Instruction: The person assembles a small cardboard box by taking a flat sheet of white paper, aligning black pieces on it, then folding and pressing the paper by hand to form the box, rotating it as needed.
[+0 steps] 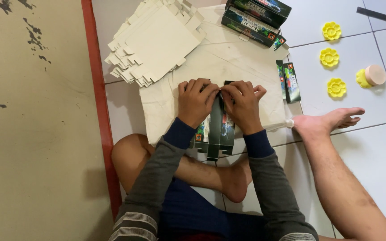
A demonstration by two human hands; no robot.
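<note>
Printed cardboard with a slight sheen on the dark green carton, pinched between the left hand and the right hand. Matt, unprinted off-white card on the stack of flat carton blanks. Pale cloth, creased and matt, on the sheet spread beneath. Glossy printed card on the folded green boxes and on the small box lying apart. Smooth yellow plastic on the flower-shaped pieces. Glazed white tile on the floor, faintly reflective; matt, scuffed beige surface on the mat, edged in red.
</note>
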